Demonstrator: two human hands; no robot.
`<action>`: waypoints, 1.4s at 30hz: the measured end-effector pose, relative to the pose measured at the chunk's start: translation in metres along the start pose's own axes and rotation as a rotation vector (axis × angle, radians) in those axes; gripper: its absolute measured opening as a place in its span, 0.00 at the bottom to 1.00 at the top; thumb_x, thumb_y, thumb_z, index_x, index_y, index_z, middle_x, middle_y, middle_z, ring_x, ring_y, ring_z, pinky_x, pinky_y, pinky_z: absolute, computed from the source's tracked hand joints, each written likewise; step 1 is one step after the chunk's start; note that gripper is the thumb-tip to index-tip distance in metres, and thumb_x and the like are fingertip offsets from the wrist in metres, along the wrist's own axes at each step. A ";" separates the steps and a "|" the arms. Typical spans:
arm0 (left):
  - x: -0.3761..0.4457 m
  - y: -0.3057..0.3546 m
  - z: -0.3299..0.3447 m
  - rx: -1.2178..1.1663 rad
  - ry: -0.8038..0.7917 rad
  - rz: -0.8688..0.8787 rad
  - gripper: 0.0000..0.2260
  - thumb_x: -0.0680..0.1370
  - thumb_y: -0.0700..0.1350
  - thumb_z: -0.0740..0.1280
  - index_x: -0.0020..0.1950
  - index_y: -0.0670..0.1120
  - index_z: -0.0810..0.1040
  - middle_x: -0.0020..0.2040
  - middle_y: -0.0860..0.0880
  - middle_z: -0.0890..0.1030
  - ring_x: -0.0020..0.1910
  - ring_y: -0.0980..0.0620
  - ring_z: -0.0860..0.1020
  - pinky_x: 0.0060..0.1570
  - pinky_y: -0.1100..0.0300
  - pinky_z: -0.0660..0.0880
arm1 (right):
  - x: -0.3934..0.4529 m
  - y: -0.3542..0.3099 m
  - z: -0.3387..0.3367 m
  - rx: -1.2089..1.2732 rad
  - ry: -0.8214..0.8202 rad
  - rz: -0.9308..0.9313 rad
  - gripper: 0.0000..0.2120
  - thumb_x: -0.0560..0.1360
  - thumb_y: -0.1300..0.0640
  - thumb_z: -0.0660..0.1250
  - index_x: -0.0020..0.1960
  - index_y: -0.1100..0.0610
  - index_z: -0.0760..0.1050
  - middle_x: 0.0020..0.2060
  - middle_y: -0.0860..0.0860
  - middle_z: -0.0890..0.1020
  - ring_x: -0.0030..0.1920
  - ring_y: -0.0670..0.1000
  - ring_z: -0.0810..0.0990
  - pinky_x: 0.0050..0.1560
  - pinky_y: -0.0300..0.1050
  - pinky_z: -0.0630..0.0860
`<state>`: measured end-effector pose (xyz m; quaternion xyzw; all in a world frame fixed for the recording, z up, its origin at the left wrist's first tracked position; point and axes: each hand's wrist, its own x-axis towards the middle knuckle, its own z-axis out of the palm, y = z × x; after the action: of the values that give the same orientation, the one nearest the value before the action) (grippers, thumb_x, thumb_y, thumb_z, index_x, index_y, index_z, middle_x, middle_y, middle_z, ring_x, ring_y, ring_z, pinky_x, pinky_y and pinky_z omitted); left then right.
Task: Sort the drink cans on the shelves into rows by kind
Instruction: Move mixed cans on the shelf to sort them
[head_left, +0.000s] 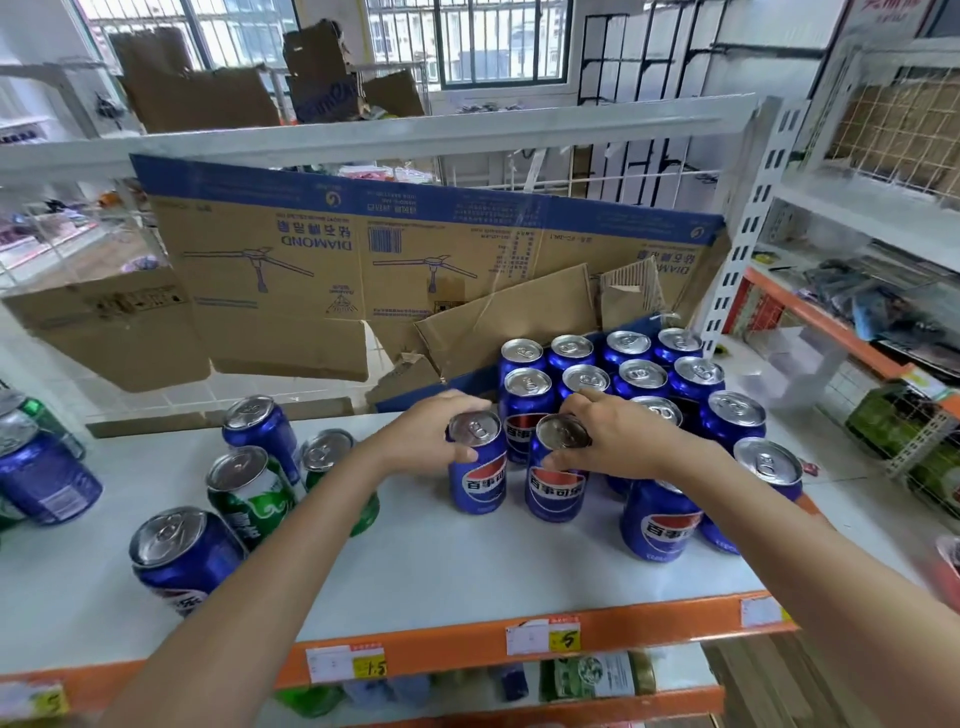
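Observation:
My left hand (423, 434) grips a blue Pepsi can (479, 478) near its top, standing upright on the white shelf (415, 561). Right beside it my right hand (613, 436) holds the rim of a second blue Pepsi can (555, 486). Both cans stand at the front of a block of several blue Pepsi cans (639, 379) in rows at the right. Loose on the left stand a green Sprite can (249, 493), another green can (332, 467) behind my left forearm, and blue cans (182, 556), (262, 428).
Flattened cardboard (322, 270) leans along the back of the shelf. More cans (41, 478) sit at the far left edge. The orange shelf lip (467, 644) carries price tags. A neighbouring rack (857, 322) stands at the right. Bottles show on the shelf below (592, 675).

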<state>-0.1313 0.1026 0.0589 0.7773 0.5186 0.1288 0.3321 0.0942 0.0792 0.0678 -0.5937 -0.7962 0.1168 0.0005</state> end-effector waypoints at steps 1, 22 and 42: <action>-0.002 0.002 0.000 0.001 0.005 0.002 0.25 0.75 0.40 0.70 0.70 0.48 0.68 0.67 0.50 0.68 0.66 0.52 0.69 0.56 0.61 0.71 | 0.000 0.000 0.001 -0.001 0.017 0.005 0.31 0.71 0.35 0.64 0.64 0.56 0.67 0.61 0.52 0.71 0.55 0.54 0.75 0.51 0.50 0.76; 0.023 0.034 0.056 0.084 0.364 0.038 0.26 0.65 0.59 0.75 0.57 0.49 0.75 0.51 0.53 0.71 0.54 0.52 0.73 0.48 0.59 0.70 | -0.002 0.017 -0.017 -0.183 -0.006 0.024 0.39 0.68 0.37 0.69 0.69 0.58 0.62 0.61 0.54 0.68 0.60 0.53 0.66 0.58 0.46 0.69; 0.022 0.040 0.072 0.145 0.417 -0.074 0.28 0.69 0.59 0.72 0.64 0.49 0.70 0.61 0.51 0.70 0.60 0.52 0.71 0.51 0.58 0.71 | -0.007 0.027 -0.010 -0.128 0.016 -0.057 0.36 0.70 0.40 0.69 0.70 0.55 0.61 0.63 0.55 0.63 0.64 0.55 0.64 0.60 0.49 0.69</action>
<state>-0.0536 0.0850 0.0284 0.7361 0.6121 0.2369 0.1656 0.1234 0.0816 0.0729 -0.5705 -0.8185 0.0611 -0.0279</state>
